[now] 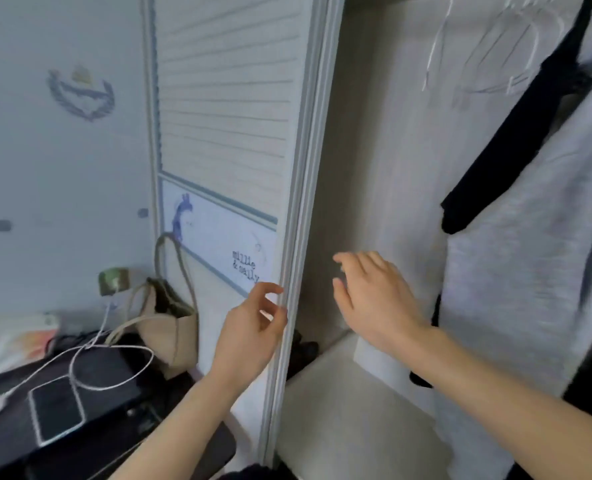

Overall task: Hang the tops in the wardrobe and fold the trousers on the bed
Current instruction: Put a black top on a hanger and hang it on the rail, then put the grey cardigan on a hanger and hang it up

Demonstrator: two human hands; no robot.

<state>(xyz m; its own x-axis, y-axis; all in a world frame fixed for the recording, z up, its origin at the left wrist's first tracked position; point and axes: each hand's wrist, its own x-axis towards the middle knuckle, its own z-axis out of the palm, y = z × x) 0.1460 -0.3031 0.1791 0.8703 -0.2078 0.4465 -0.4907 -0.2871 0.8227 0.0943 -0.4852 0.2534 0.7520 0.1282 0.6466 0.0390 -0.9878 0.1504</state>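
I see a grey top (529, 254) hanging inside the open wardrobe (374, 168), a black top (516, 133) hanging against its left side, both right of the wardrobe's slatted door (228, 98).

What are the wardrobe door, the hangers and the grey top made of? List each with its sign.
Wardrobe door: looks like painted or laminated board, matt off-white, with moulded slats and a printed panel.
Hangers: probably thin coated wire or plastic, white; blur leaves it open.
Grey top: soft knit, likely cotton jersey, heathered and matt, draping in loose folds.
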